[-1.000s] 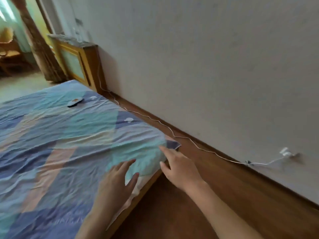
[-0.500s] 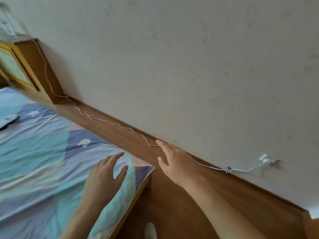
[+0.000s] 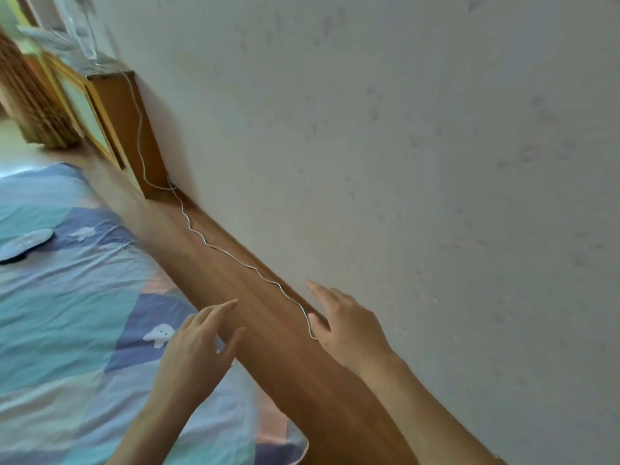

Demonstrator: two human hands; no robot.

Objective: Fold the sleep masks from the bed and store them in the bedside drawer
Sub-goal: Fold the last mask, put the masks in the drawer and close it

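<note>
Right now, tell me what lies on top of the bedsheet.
On the bedsheet lies a sleep mask near the left edge, partly cut off. The left hand is over the sheet's edge, empty. What lies beneath the sheet is hidden.

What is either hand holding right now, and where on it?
Nothing. The left hand and right hand are both open and empty; the sleep mask lies untouched on the bed.

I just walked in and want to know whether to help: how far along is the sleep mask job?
Nothing looks done: one sleep mask lies unfolded on the bedspread. Nothing is in hand; the left hand and right hand are both open and empty. Picking it up, folding and storing it remain.
</note>
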